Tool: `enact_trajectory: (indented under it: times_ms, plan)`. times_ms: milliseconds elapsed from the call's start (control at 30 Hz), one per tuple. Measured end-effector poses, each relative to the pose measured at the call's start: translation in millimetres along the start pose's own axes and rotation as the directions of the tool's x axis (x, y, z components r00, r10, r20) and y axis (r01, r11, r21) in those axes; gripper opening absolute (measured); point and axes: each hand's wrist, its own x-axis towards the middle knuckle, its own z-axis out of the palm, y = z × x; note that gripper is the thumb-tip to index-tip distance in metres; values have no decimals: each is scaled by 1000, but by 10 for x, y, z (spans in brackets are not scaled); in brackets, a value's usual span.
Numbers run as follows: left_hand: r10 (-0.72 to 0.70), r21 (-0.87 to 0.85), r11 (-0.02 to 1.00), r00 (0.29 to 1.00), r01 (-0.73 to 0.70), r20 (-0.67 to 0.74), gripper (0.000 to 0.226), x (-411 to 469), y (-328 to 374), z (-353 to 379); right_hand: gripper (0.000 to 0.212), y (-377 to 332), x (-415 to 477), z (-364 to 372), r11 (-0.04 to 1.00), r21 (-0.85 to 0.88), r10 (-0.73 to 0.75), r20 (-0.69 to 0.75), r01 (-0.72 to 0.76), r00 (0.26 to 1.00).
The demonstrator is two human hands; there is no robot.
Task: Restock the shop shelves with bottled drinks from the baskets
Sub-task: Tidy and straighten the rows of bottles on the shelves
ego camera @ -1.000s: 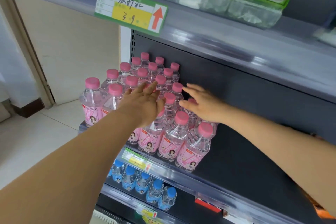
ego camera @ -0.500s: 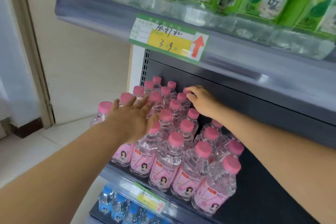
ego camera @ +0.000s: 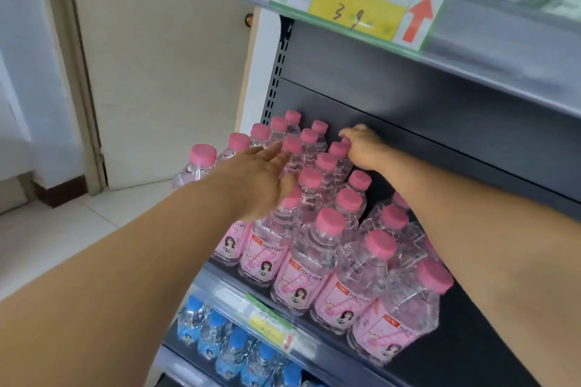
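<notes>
Clear plastic pink-capped peach soda bottles point(ego camera: 314, 248) stand bunched in rows on the dark metal middle shelf point(ego camera: 465, 352), filling its left part from the front lip to the back panel; right part bare. Left hand point(ego camera: 261, 179) lies flat over caps and shoulders of the left-centre bottles, fingers extended and loosely together, pointing to 1 o'clock, palm down, nothing gripped. Right hand point(ego camera: 361, 144) is at the back row, fingers curled onto a rear cap; whether it truly pinches the cap, cannot tell. Step in hand looks like squaring up and pushing the stocked bottles into rows, not fetching. Next move likely calls for sliding the loose right-hand bottles, at 4 o'clock from the hands, in tight, without tipping front ones off the lip. No basket in view. Outward: grey upper shelf edge with green-and-yellow price tag with red arrow point(ego camera: 358, 0) at 12 o'clock, green-labelled packs above, blurred. Small blue-capped bottles point(ego camera: 232, 345) on the lower shelf at 6 o'clock. Cream wall point(ego camera: 157, 72) and pale tiled floor at 9 o'clock.
</notes>
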Motion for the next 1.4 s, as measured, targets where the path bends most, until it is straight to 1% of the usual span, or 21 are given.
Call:
enact_trajectory:
  times_ms: [100, 133, 233, 333, 433, 600, 700, 800, 833, 900, 933, 967, 1000, 1100, 1167, 1300, 1400]
  plan:
    - [-15, -1, 1000, 1000, 15, 3, 58, 0, 6, -3, 26, 130, 32, 18, 997, 27, 71, -120, -68, 990]
    - [-13, 1, 1000, 1000, 13, 2, 58, 0, 5, -4, 22, 184, 11, 16, 996, 31, 89, -144, -85, 986]
    - [-5, 5, 1000, 1000, 5, 12, 58, 6, 9, 3, 23, 294, -95, 3, 996, -3, 92, -162, -94, 982]
    - [-12, 9, 1000, 1000, 11, 7, 58, 10, 8, 0, 27, 325, -225, -57, 997, -53, 43, -125, -50, 991]
    - [-10, 5, 1000, 1000, 10, 2, 58, -4, 16, -10, 25, 341, -374, -167, 1000, -19, 11, -47, -12, 999]
    - [-18, 1, 1000, 1000, 18, 14, 59, -10, 26, -18, 26, 222, -573, -248, 993, 6, -116, 5, 116, 993]
    - [-22, -1, 1000, 1000, 22, 21, 59, -17, 27, -22, 26, 221, -615, -253, 993, 28, -118, 29, 117, 993]
    - [-22, -3, 1000, 999, 22, 28, 59, -24, 38, -40, 31, 223, -588, -299, 994, 65, -88, 76, 84, 993]
    - [-19, 1, 1000, 999, 19, 31, 58, -26, 41, -48, 32, 210, -555, -328, 997, 46, -72, 45, 70, 996]
    - [-17, 13, 1000, 999, 16, 38, 58, -37, 51, -65, 29, 171, -462, -392, 999, -32, -44, -132, 40, 990]
    - [-14, 18, 1000, 999, 13, 38, 57, -43, 52, -72, 28, 138, -410, -414, 999, -40, -36, -211, 28, 977]
    - [-11, 22, 1000, 999, 11, 36, 57, -49, 54, -78, 27, 94, -350, -424, 999, -19, -33, -248, 29, 968]
    - [-9, 21, 1000, 1000, 8, 30, 57, -53, 52, -81, 27, 41, -281, -418, 999, 17, -32, -244, 37, 969]
    - [-9, 3, 1000, 1000, 9, 18, 56, -61, 53, -82, 36, -155, -68, -346, 990, 124, -51, -147, 70, 988]
    - [-9, 11, 1000, 1000, 9, 24, 55, -64, 47, -91, 42, -300, 46, -293, 984, 159, -68, -85, 81, 994]
    - [4, 58, 998, 999, -6, 32, 52, -78, 59, -118, 45, -504, 231, -160, 984, 149, -109, 49, 101, 993]
    - [3, 42, 999, 1000, -4, 7, 52, -104, 51, -120, 49, -551, 330, -78, 991, 68, -118, 61, 114, 991]
